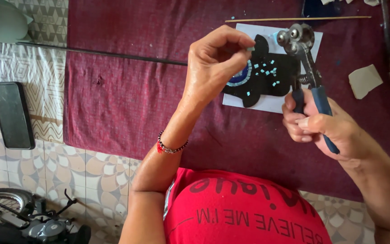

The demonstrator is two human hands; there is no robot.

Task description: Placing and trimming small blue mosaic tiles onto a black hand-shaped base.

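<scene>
- Left hand point(217, 61) is pinching a tiny pale turquoise tile chip point(250, 48) between thumb and fingertips, other fingers curled in. It hovers right over the left edge of the black cut-out shape dotted with small turquoise chips point(267, 74).
- Right hand point(321, 124) is wrapped tight around the blue-handled wheeled nippers point(305, 58), handles squeezed toward each other as far as I can tell.
- The nippers' long axis runs up and away from the right hand, slightly leftward, so the two metal wheels sit just right of the left hand's fingertips. The pinched chip is close to the wheels, not touching them.
- The black shape lies on a white sheet of paper point(274, 103) on the maroon cloth point(123, 90), between the two hands and a bit beyond them; left hand is nearer.
- Past both hands: a thin wooden stick point(294, 19). Right of the right hand, a pale scrap point(364, 80).
</scene>
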